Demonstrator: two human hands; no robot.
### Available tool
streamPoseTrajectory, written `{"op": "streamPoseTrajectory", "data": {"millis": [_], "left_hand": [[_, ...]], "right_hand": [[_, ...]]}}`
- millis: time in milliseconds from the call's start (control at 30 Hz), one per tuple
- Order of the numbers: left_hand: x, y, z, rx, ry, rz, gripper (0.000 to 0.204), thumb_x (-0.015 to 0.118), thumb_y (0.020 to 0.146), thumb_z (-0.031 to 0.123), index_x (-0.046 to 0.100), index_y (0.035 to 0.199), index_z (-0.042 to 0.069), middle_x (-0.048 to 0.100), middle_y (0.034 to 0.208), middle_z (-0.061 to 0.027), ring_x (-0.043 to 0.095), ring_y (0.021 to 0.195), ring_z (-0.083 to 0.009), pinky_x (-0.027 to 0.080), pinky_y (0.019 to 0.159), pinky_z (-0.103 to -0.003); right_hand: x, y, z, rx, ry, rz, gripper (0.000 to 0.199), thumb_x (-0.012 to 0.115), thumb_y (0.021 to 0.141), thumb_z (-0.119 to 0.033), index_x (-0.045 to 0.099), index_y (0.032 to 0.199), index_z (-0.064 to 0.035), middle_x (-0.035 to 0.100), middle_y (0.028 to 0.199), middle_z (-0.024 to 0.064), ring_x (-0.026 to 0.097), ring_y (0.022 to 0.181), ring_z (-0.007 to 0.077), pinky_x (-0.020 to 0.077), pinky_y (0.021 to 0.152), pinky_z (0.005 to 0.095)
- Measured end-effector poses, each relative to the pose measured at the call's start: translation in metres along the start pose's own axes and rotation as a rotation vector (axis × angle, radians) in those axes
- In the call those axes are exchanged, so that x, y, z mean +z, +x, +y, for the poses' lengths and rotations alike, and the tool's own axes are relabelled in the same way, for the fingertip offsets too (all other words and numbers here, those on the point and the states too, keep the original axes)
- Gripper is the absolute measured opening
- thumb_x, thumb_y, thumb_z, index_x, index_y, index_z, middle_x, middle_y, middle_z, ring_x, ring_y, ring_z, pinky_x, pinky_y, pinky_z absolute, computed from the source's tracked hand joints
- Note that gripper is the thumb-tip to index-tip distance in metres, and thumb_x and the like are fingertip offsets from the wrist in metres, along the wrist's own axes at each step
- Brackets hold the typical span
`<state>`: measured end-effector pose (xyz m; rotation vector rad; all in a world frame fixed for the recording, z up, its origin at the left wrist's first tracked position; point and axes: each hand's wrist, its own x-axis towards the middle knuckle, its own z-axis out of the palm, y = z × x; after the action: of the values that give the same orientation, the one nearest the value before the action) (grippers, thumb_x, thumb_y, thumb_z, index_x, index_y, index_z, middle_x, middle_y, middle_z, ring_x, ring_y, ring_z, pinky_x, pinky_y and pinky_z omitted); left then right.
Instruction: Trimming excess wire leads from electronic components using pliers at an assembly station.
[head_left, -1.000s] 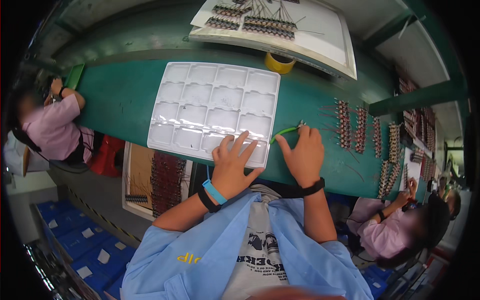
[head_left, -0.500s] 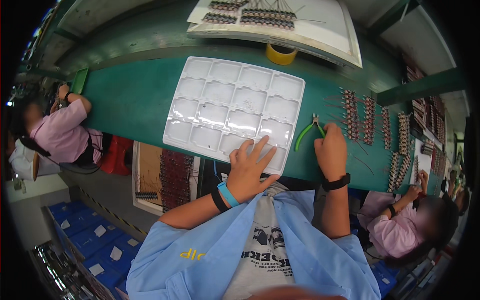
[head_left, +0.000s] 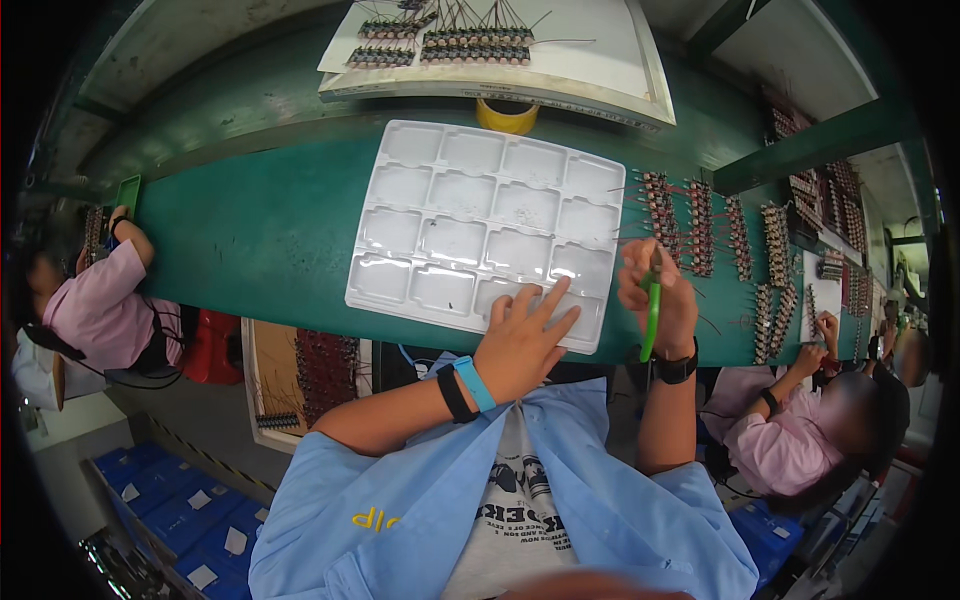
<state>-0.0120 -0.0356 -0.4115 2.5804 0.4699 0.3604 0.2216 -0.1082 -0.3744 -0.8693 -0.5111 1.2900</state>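
Yr R grip [head_left: 674, 303] clasps grn cutters [head_left: 651, 322], already off desk [head_left: 240, 235], L grip [head_left: 520, 340] splayed on wht tray [head_left: 432, 205], component rows [head_left: 702, 230] untouched.

Green bench [head_left: 250, 240]; white compartmented tray [head_left: 455, 192] on it; wired component rows [head_left: 701, 235] at right; yellow tape roll [head_left: 507, 122] beyond tray

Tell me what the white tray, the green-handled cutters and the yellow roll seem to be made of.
White tray: probably thin, glossy moulded plastic; its pockets catch bright highlights. Green-handled cutters: likely plastic- or rubber-covered handles, judging by their smooth, even green; the tip may be metal, too small to confirm. Yellow roll: perhaps smooth plastic tape, from its ring shape, but unclear.
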Motion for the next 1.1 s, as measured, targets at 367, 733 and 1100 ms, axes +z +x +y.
{"op": "streamPoseTrajectory", "data": {"millis": [367, 733, 1100], "left_hand": [[0.011, 0.012, 0.002, -0.014, 0.005, 0.02, 0.06, 0.076, 0.084, 0.021, 0.06, 0.14, 0.011, 0.037, 0.162, -0.016, 0.042, 0.135, -0.0373, 0.034, 0.106, -0.052], [-0.168, 0.02, -0.063, -0.031, -0.494, -0.228, 0.049, 0.07, 0.097, 0.025, 0.06, 0.141, 0.006, 0.064, 0.138, -0.0152, 0.061, 0.128, -0.0306, 0.046, 0.107, -0.041], [-0.217, 0.184, -0.25, -0.132, -0.154, 0.327, 0.026, 0.066, 0.096, 0.016, 0.074, 0.12, 0.009, 0.075, 0.106, -0.0063, 0.068, 0.091, -0.0156, 0.052, 0.081, -0.031]], "right_hand": [[0.023, 0.051, 0.016, 0.129, 0.053, -0.215, 0.031, 0.062, 0.084, -0.013, 0.046, 0.111, -0.0115, 0.047, 0.108, 0.0029, 0.034, 0.068, 0.0068, 0.0286, 0.058, 0.0228], [0.007, 0.089, 0.009, 0.293, -0.07, -0.242, 0.038, 0.056, 0.078, 0.0, 0.048, 0.113, -0.0116, 0.05, 0.113, 0.005, 0.039, 0.07, 0.009, 0.0318, 0.061, 0.0247], [0.007, 0.11, 0.007, 0.287, -0.165, -0.377, 0.051, 0.066, 0.074, 0.001, 0.046, 0.119, -0.0124, 0.05, 0.118, 0.0045, 0.046, 0.082, 0.0089, 0.0419, 0.074, 0.0256]]}}
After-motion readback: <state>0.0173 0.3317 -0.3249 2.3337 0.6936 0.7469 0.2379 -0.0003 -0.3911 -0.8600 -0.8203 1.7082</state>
